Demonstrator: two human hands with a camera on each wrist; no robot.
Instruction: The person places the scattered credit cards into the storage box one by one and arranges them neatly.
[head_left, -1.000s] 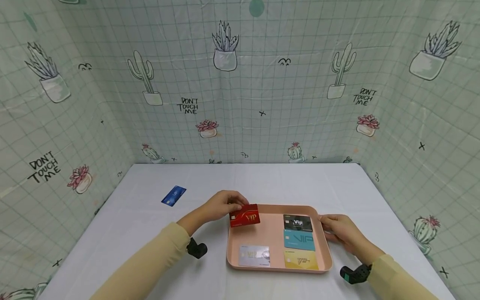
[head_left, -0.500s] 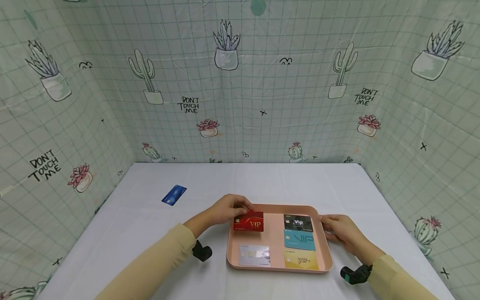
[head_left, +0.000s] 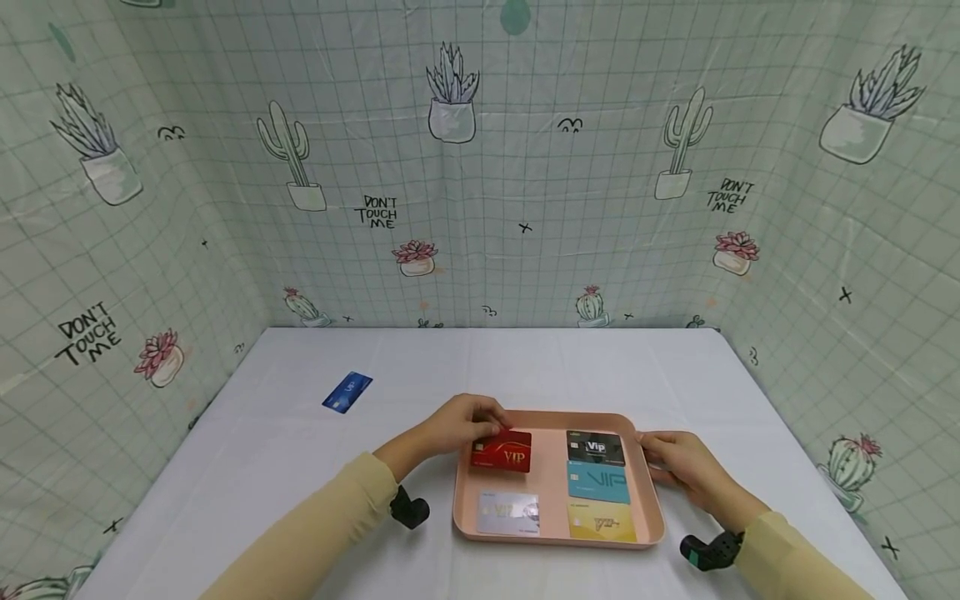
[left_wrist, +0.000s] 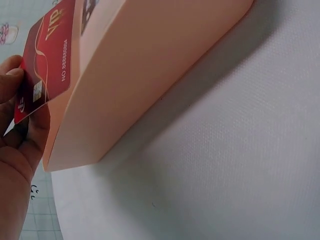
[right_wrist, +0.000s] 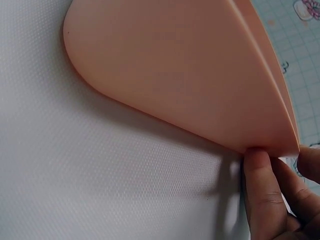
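In the head view my left hand point(head_left: 467, 421) pinches a red VIP card point(head_left: 502, 452) by its upper left edge. The card is over the back left part of a pink tray point(head_left: 551, 540). In the left wrist view the thumb lies over the end of the red card point(left_wrist: 52, 47) near its chip, with fingers behind it. My right hand point(head_left: 686, 467) grips the tray's right edge near the back corner. In the right wrist view, one of its fingers point(right_wrist: 264, 185) lies against the outer wall of the tray point(right_wrist: 175, 65), another at the rim.
Down the tray's right side lie a black card point(head_left: 596, 448), a teal card point(head_left: 597, 482) and a gold card point(head_left: 602, 522). A silver card point(head_left: 508, 513) lies at its front left. A blue card point(head_left: 347, 392) rests on the white table point(head_left: 420, 358) at the back left.
My left hand has moved the red card right and toward the front, from the tray's left rim to inside its outline. The right hand stays at the tray's edge.
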